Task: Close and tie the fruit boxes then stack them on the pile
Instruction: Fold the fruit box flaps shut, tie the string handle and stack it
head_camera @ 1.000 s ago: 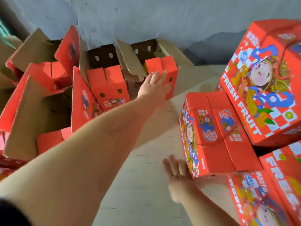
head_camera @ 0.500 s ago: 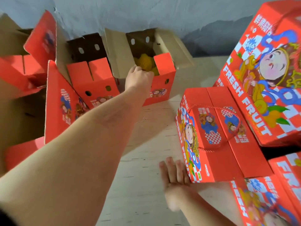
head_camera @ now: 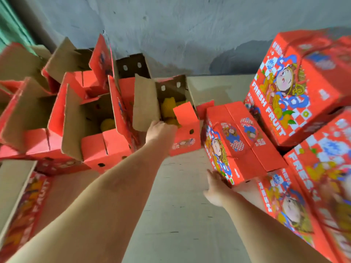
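The left hand [head_camera: 161, 130] grips the near rim of an open fruit box [head_camera: 184, 133] holding yellow fruit [head_camera: 167, 109], among other open boxes. The right hand [head_camera: 218, 188], fingers relaxed, touches the tied box [head_camera: 245, 141] leaning against the pile [head_camera: 303, 95] on the floor [head_camera: 180, 205].

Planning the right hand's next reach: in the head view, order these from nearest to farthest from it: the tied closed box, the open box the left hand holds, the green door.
1. tied closed box, touching the right hand, just above it.
2. open box, up-left, gripped by the left hand.
3. green door, far top-left corner.
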Demonstrator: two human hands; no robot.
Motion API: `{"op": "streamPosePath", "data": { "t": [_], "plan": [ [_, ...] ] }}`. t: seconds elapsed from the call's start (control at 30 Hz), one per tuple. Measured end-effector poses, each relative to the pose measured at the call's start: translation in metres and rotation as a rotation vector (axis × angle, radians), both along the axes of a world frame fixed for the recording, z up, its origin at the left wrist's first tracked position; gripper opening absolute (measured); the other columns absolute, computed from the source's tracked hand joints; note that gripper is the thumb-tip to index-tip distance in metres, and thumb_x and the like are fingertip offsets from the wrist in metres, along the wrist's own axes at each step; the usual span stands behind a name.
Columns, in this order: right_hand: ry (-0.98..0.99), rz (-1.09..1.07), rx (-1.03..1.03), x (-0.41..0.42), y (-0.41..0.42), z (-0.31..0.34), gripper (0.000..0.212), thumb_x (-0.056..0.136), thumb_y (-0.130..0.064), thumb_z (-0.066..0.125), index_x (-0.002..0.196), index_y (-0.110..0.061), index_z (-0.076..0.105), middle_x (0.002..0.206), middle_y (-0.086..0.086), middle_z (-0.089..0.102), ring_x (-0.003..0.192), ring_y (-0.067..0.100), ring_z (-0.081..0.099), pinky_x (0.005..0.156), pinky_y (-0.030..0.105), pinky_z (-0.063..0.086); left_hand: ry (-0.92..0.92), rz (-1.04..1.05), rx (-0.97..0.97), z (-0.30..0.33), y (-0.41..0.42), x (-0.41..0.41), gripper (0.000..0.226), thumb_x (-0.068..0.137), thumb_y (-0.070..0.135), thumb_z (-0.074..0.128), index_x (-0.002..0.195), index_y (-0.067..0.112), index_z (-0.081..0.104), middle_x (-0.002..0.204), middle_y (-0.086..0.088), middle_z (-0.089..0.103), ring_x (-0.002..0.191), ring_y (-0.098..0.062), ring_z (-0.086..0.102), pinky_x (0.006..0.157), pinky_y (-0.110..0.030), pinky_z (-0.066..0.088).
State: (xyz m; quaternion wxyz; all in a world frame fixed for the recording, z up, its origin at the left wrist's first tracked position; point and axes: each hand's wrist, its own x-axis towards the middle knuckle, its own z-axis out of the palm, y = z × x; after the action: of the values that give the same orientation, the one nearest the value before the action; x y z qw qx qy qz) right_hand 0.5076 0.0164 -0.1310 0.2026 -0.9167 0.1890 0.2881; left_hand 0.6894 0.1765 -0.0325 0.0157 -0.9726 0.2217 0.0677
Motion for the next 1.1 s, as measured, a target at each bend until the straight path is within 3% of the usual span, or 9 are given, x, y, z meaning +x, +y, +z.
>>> {"op": "streamPosePath", "data": {
  "t": [0.1, 0.17, 0.27, 0.47, 0.6, 0.67, 0.77, 0.9, 1.1],
  "plan": [
    [-0.205, -0.327, 0.148, -0.013, 0.007, 0.023, 0.045, 0.102, -0.020, 0.054, 0.142, -0.010, 0.038, 0.139, 0.005, 0.039, 0.118, 0.007, 0.051, 0.089, 0.015, 0.043, 0.037, -0.073, 0.096, 0.004, 0.036, -0.032, 0.024, 0.100, 0.017, 0.054, 0.119, 0.018, 0.068, 0.120, -0.006, 0.070, 0.122, -0.029, 0.055, 0.100, -0.029, 0.033],
    [-0.371, -0.537, 0.272, -0.020, 0.008, 0.040, 0.023, 0.099, -0.009, 0.053, 0.121, -0.013, 0.047, 0.115, 0.008, 0.044, 0.088, 0.013, 0.053, 0.058, 0.015, 0.042, -0.005, -0.138, 0.160, 0.009, 0.055, -0.061, 0.028, 0.094, 0.010, 0.058, 0.118, 0.021, 0.066, 0.117, -0.004, 0.071, 0.121, -0.029, 0.058, 0.104, -0.032, 0.034],
    [-0.525, -0.809, 0.608, -0.028, 0.012, 0.067, 0.010, 0.097, -0.025, 0.059, 0.096, -0.016, 0.054, 0.095, 0.009, 0.051, 0.092, 0.032, 0.054, 0.071, 0.029, 0.047, -0.030, -0.225, 0.142, 0.009, 0.076, -0.114, 0.031, 0.088, 0.005, 0.059, 0.112, 0.025, 0.065, 0.111, 0.003, 0.073, 0.117, -0.024, 0.061, 0.111, -0.031, 0.030],
    [-0.389, -1.062, 0.901, -0.087, 0.061, 0.098, 0.089, 0.081, -0.063, 0.076, 0.152, -0.024, 0.039, 0.140, 0.006, 0.060, 0.116, 0.028, 0.067, 0.100, 0.048, 0.056, 0.048, -0.216, -0.093, -0.008, 0.099, -0.254, 0.034, 0.083, 0.006, 0.047, 0.107, 0.027, 0.058, 0.104, 0.005, 0.066, 0.111, -0.022, 0.058, 0.122, -0.033, 0.019],
    [-0.542, -1.252, 0.776, -0.152, 0.084, 0.086, 0.070, 0.089, -0.037, 0.078, 0.141, -0.020, 0.036, 0.146, 0.009, 0.052, 0.127, 0.029, 0.057, 0.104, 0.045, 0.047, -0.045, -0.360, -0.280, -0.001, 0.105, -0.342, 0.017, 0.056, 0.017, 0.069, 0.068, 0.027, 0.062, 0.063, 0.012, 0.060, 0.068, -0.014, 0.063, 0.098, -0.032, 0.043],
    [-0.605, -1.344, 0.707, -0.187, 0.083, 0.082, 0.092, 0.087, -0.031, 0.083, 0.153, -0.013, 0.021, 0.149, 0.012, 0.046, 0.130, 0.028, 0.053, 0.107, 0.045, 0.043, -0.019, -0.433, -0.204, -0.004, 0.097, -0.387, 0.017, 0.057, 0.019, 0.071, 0.071, 0.028, 0.068, 0.061, 0.011, 0.058, 0.063, -0.014, 0.062, 0.090, -0.031, 0.037],
    [-0.779, -1.256, 0.686, -0.242, 0.068, 0.079, 0.072, 0.089, -0.030, 0.081, 0.145, -0.016, 0.038, 0.140, 0.018, 0.055, 0.119, 0.032, 0.061, 0.100, 0.042, 0.048, 0.181, -0.459, -0.075, -0.011, 0.064, -0.436, 0.043, 0.086, 0.001, 0.052, 0.124, 0.019, 0.062, 0.102, -0.008, 0.064, 0.095, -0.032, 0.064, 0.096, -0.041, 0.032],
    [-0.769, -0.921, 0.741, -0.291, 0.026, 0.092, 0.022, 0.097, -0.027, 0.071, 0.116, -0.018, 0.064, 0.116, 0.010, 0.072, 0.100, 0.013, 0.069, 0.079, 0.017, 0.050, 0.356, -0.447, -0.065, -0.007, 0.013, -0.487, 0.030, 0.105, 0.023, 0.045, 0.130, 0.007, 0.050, 0.127, -0.016, 0.059, 0.114, -0.038, 0.059, 0.097, -0.047, 0.036],
    [-0.648, -0.726, 0.486, -0.305, -0.032, 0.104, 0.052, 0.099, -0.051, 0.062, 0.115, -0.002, 0.069, 0.112, 0.014, 0.070, 0.102, 0.027, 0.064, 0.080, 0.030, 0.042, 0.522, -0.360, -0.328, 0.018, -0.064, -0.539, 0.052, 0.104, 0.052, 0.048, 0.136, 0.011, 0.046, 0.124, -0.018, 0.061, 0.107, -0.043, 0.061, 0.085, -0.053, 0.052]
  ]
}}
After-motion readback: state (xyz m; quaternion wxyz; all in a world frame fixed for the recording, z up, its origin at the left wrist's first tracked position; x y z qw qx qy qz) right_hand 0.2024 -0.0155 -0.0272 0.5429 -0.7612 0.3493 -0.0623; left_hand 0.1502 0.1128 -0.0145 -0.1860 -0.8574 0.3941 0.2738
